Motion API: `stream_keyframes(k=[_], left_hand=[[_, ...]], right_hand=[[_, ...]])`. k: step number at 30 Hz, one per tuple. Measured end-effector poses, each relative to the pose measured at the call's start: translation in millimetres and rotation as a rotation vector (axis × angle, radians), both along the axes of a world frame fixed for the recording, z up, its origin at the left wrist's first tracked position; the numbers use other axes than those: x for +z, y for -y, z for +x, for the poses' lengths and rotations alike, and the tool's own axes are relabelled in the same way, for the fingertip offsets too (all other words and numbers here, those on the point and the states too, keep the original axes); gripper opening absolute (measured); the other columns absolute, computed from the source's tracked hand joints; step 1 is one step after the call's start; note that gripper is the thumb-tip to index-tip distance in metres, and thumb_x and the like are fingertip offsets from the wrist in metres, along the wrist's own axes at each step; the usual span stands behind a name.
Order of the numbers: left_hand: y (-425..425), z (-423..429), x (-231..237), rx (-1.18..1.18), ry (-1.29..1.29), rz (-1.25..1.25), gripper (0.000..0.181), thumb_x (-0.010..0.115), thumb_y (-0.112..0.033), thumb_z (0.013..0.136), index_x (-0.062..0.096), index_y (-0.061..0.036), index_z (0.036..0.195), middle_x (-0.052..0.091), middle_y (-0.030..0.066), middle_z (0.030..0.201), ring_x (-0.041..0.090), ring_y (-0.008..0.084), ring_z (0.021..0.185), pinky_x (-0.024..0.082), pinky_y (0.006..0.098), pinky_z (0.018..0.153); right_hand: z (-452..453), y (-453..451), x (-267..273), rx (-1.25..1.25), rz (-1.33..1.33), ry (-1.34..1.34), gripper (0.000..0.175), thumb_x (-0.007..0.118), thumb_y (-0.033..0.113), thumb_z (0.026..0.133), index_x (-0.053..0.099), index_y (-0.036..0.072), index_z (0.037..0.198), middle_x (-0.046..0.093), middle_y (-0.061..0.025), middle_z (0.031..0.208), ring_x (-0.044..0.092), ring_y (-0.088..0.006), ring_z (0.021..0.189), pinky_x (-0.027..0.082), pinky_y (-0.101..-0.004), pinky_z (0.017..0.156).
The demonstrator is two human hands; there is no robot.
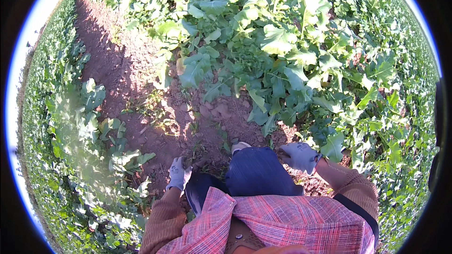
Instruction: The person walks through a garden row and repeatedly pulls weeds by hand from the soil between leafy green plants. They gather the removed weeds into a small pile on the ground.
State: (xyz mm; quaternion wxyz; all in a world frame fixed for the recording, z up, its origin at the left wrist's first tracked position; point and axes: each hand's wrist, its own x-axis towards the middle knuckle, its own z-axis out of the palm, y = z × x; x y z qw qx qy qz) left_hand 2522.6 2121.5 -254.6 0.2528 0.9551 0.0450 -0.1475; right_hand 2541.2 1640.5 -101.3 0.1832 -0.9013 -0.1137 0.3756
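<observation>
My left hand (pixel 179 174), in a pale grey work glove, hangs low beside my left leg over the bare soil. Its thumb stands a little apart from the fingers, and nothing shows in it. On the other side of my bent knee (pixel 261 171), in dark blue trousers, is my right hand (pixel 300 156) in a matching glove. Its fingers point towards the knee with a gap at the thumb, and I see no object in them. Broad lobed leaves (pixel 333 147) of a leafy crop reach close to the right wrist.
Dense leafy plants (pixel 233 42) grow ahead and to the right. Another crop row (pixel 77 141) runs along the left. Between them lies a strip of reddish-brown soil (pixel 106 63) with small weeds (pixel 152 106). A light shoe (pixel 241 146) shows past my knee.
</observation>
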Motion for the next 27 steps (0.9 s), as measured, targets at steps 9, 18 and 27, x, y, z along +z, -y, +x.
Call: stream_keyframes(k=[9, 18, 27], left_hand=[[-161.7, 58.0, 38.1, 0.503, -0.394, 0.436, 0.055, 0.07, -0.034, 0.078, 0.064, -0.0003, 0.121, 0.067, 0.0235, 0.121, 0.065, 0.0388, 0.113, 0.052, 0.0463, 0.096], [-222.4, 33.8, -39.1, 0.505, -0.722, 0.292, 0.075, 0.056, -0.055, 0.088, 0.046, -0.0099, 0.147, 0.048, 0.0174, 0.15, 0.047, 0.0409, 0.136, 0.039, 0.0502, 0.11], [-215.6, 31.2, -31.0, 0.629, -1.024, 0.082, 0.092, 0.051, -0.054, 0.084, 0.022, -0.0077, 0.159, 0.032, 0.0205, 0.16, 0.035, 0.0437, 0.144, 0.033, 0.0501, 0.116]], right_hand=[[151.5, -140.1, -36.3, 0.303, 0.239, 0.33, 0.03, 0.06, 0.033, 0.095, 0.063, 0.012, 0.117, 0.064, -0.0131, 0.104, 0.064, -0.0364, 0.095, 0.052, -0.0466, 0.083], [202.4, -245.7, -127.5, 0.415, 0.148, -0.101, 0.03, 0.062, 0.028, 0.092, 0.069, 0.008, 0.113, 0.072, -0.0151, 0.108, 0.067, -0.0342, 0.103, 0.052, -0.0443, 0.089], [247.9, -305.3, -9.7, 0.326, 0.275, -0.556, 0.041, 0.066, 0.039, 0.094, 0.074, 0.0, 0.103, 0.075, -0.0092, 0.099, 0.068, -0.0172, 0.09, 0.052, -0.0363, 0.082]])
